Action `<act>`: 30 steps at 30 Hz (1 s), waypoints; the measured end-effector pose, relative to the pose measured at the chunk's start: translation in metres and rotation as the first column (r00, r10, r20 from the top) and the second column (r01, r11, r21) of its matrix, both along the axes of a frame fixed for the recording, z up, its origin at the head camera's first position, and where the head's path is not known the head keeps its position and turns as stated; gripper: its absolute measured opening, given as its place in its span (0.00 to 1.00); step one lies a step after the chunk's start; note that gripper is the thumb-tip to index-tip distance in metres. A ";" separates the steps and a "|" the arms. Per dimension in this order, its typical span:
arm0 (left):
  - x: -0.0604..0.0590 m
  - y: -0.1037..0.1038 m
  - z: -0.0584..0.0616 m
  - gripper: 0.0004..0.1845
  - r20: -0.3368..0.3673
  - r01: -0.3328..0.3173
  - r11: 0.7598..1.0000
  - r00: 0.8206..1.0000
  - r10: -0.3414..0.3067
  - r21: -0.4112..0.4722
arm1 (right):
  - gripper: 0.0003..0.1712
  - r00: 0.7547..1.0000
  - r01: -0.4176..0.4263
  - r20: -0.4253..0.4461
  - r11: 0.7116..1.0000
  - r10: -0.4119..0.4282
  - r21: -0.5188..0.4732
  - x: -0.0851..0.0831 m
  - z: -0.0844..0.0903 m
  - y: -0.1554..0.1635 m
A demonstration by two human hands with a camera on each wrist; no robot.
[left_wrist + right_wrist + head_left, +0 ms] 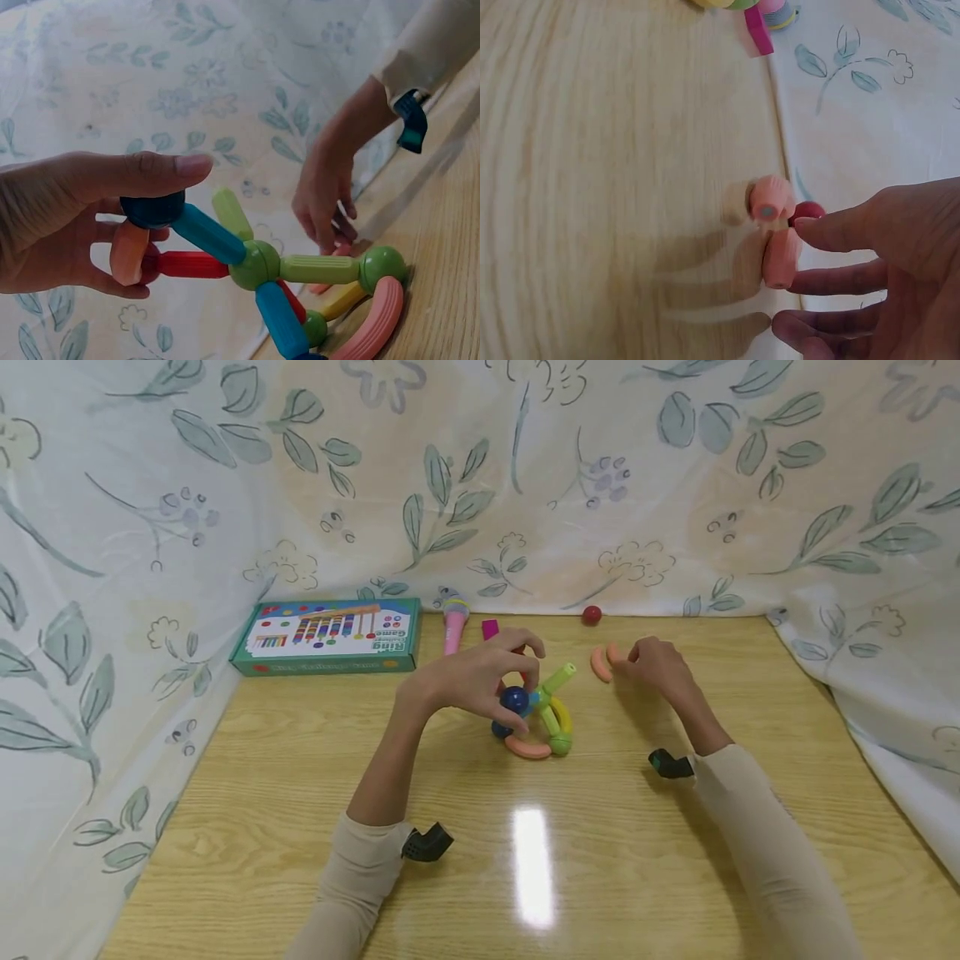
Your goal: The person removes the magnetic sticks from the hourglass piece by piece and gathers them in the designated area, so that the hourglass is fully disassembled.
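Your left hand's arched and gripping a glossy navy ball on that multicoloured plastic stick-and-ball build at its four o'clock, while your right hand pinches a curved coral plastic stick at its nine.

game box: back left | pink microphone: beside box | floral cloth: behind

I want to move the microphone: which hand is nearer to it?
Left. The left hand is just in front of the microphone, holding the toy structure; the right hand is farther off to its right, at the peach pieces.
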State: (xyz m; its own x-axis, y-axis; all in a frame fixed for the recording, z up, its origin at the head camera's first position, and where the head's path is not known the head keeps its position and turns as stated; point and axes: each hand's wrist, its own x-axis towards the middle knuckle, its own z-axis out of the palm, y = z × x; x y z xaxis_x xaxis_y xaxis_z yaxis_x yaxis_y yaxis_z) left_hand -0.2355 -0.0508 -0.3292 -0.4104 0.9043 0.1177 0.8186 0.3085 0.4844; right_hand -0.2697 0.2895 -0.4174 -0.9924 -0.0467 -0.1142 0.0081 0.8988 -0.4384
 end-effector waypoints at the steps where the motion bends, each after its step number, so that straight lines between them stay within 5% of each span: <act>1: 0.000 0.000 0.000 0.22 -0.001 0.000 1.000 1.000 0.000 -0.001 | 0.27 1.000 -0.006 0.019 1.000 0.006 0.003 0.000 0.001 -0.002; 9: 0.000 -0.001 -0.001 0.22 -0.007 -0.004 1.000 1.000 0.004 0.004 | 0.19 0.996 -0.022 0.082 1.000 0.020 0.015 -0.001 0.006 -0.013; 19: 0.000 0.002 0.000 0.25 -0.009 -0.006 1.000 1.000 0.007 0.021 | 0.29 0.999 -0.016 0.043 0.999 0.014 0.048 -0.001 0.002 -0.022; 25: -0.001 0.001 -0.001 0.32 -0.019 -0.055 0.998 0.998 0.056 0.029 | 0.26 0.992 0.005 0.126 0.999 -0.012 0.051 -0.002 0.009 -0.028; 30: 0.000 0.001 -0.003 0.43 0.028 -0.095 0.995 0.995 0.094 0.034 | 0.28 0.996 -0.085 0.029 0.995 0.086 -0.043 0.004 0.024 -0.039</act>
